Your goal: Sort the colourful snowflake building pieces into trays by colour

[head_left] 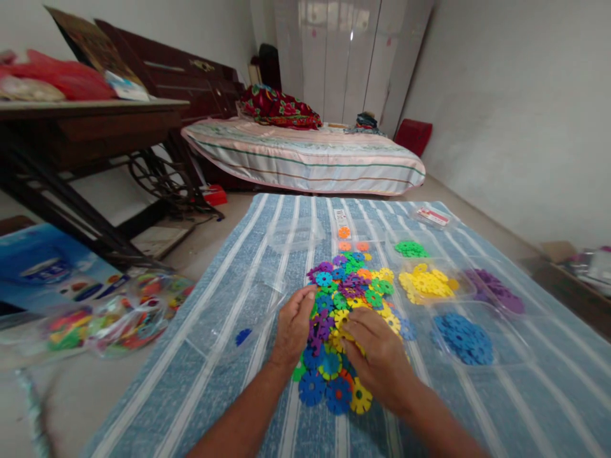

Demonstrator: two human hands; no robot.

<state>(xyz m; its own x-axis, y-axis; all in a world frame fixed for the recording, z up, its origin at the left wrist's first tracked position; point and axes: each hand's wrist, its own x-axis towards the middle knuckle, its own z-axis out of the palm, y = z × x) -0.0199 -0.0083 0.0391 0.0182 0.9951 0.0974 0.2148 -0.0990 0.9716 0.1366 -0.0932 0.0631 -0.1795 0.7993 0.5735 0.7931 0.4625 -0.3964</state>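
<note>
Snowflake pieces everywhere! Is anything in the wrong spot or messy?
Mostly tidy. One blue piece lies alone on the left, far from the blue pile. The mixed heap under the left hand and right hand is still jumbled.

Mixed pile of snowflake discs: flat, toothed plastic pieces in purple, blue, green, yellow and orange, heaped loose and overlapping on the striped cloth, directly at your 12 o'clock. Your left hand lies palm-down against the pile's 9 o'clock edge, fingers together. Your right hand covers its 5 o'clock part, fingertips on a yellow disc. Two blue discs lie flat at the pile's 6 o'clock rim.
</note>
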